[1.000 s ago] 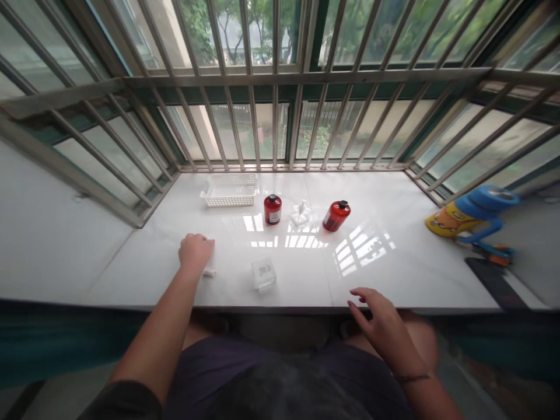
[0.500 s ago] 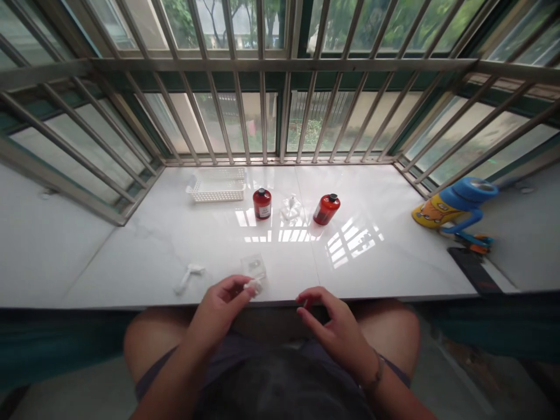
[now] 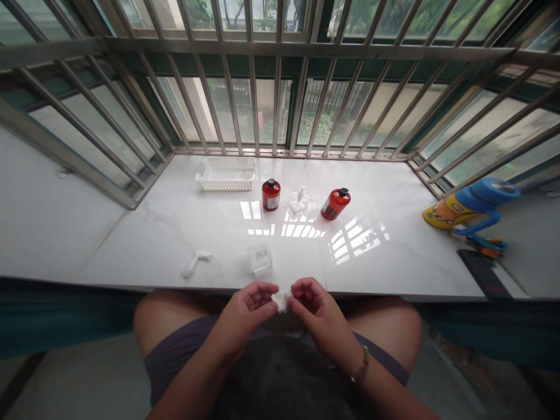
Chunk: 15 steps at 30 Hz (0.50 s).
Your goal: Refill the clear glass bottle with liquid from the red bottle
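Observation:
My left hand (image 3: 250,304) and my right hand (image 3: 311,301) meet just in front of the white sill's (image 3: 385,256) front edge. Both pinch a small white cotton wad (image 3: 280,300) between their fingertips. A small clear plastic box (image 3: 259,258) stands on the sill just beyond my hands. A white twisted bit of cotton (image 3: 196,262) lies to the left of it.
Farther back stand a white slotted basket (image 3: 226,174), an upright red bottle (image 3: 271,195), a crumpled clear wrapper (image 3: 298,202) and a red bottle lying tilted (image 3: 335,203). At the right are a blue and yellow toy (image 3: 470,208) and a dark phone (image 3: 481,273). Window bars close the back.
My left hand left the far left of the sill, drew back to the front edge with a white wad, and my right hand came in to pinch it too.

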### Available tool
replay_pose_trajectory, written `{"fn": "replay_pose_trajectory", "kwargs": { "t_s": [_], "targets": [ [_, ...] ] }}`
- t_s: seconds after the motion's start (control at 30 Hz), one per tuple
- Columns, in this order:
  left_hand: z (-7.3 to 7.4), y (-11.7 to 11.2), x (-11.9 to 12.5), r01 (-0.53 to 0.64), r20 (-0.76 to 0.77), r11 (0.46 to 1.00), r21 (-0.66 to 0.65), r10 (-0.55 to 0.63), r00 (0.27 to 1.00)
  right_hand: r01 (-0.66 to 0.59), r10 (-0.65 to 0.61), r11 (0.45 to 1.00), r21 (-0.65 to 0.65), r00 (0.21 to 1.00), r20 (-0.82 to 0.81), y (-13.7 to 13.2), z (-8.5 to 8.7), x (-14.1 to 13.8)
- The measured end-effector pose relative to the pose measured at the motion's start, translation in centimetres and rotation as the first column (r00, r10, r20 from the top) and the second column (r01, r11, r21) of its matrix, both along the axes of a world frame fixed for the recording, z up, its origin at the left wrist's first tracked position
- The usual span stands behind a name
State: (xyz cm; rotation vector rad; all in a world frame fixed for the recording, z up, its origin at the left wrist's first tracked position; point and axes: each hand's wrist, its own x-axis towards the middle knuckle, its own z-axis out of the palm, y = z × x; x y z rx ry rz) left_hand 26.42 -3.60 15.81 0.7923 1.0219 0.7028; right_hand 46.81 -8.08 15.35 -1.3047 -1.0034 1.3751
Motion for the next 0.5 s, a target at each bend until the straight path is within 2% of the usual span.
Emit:
{"fn": "replay_pose_trajectory", "kwargs": {
  "t_s": [0.33,0.4,0.5],
  "targets": [
    [-0.3,-0.4,0.6,-0.007,0.068,0.999,-0.044,0.01,0.998,0.095,-0.096,0.995,-0.031,0.995,-0.027,-0.3,-1.5,0.2],
    [-0.6,-0.5,0.6,-0.001,0.063,1.0,0.0,0.001,0.998,0.112,-0.114,0.993,-0.043,0.992,-0.054,-0.2,-1.5,0.2],
    [-1.1,-0.6,0.3,0.05,-0.006,0.987,0.155,-0.049,0.999,0.112,-0.124,0.99,-0.089,0.982,-0.143,-0.1,-1.4,0.1]
  ]
}}
